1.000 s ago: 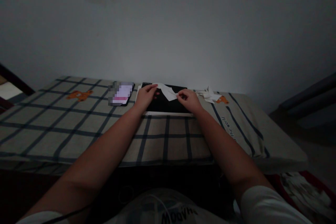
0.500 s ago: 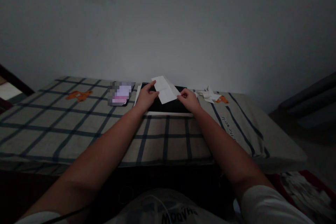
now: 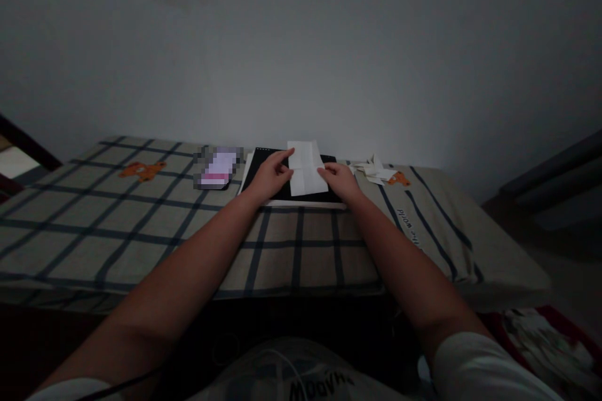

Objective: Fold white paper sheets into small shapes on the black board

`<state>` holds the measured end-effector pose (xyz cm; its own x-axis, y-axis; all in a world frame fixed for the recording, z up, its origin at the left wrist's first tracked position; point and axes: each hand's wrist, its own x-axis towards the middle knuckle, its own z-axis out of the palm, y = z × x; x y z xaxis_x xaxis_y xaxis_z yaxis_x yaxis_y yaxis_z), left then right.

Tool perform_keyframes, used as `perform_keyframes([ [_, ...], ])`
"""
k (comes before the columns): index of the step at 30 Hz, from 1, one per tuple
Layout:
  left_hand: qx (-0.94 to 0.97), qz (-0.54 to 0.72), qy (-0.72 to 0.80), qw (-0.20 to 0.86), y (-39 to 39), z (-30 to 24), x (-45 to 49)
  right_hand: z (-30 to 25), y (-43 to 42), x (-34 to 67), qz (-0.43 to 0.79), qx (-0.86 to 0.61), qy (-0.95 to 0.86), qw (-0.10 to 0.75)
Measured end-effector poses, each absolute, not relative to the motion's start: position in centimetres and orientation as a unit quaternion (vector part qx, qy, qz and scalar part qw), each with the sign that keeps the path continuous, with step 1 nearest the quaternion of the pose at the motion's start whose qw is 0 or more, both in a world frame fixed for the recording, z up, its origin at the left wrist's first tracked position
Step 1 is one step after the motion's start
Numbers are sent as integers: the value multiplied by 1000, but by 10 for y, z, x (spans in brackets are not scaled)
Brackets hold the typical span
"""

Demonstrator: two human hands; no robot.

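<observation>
White paper (image 3: 306, 169) hides part of the black pad (image 3: 281, 192) beneath.

A narrow gap separates phone (image 3: 219, 167) from black pad (image 3: 282, 193), whose middle a sheet (image 3: 308, 170) blocks.

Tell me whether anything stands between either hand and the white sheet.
Nothing visible does: the left hand touches the left edge of the sheet, the right hand its right edge. The phone lies farther left, the folded paper farther right.
</observation>
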<state>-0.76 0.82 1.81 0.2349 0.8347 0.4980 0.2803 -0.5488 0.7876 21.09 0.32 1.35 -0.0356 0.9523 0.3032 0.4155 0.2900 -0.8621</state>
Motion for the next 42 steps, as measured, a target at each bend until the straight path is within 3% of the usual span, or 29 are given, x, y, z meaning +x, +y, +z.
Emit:
perform_keyframes([
  [7, 723, 500, 456, 140, 16, 14, -14, 13, 2, 206, 384, -471, -614, 503],
  [10, 727, 472, 481, 129, 13, 14, -13, 12, 2, 204, 423, -440, -604, 511],
  [34, 657, 499, 523, 215, 9, 17, -9, 12, -3, 201, 463, -388, -634, 483],
  [42, 563, 554, 461, 404, 14, 21, -8, 8, 11, 213, 424, -453, -558, 551],
])
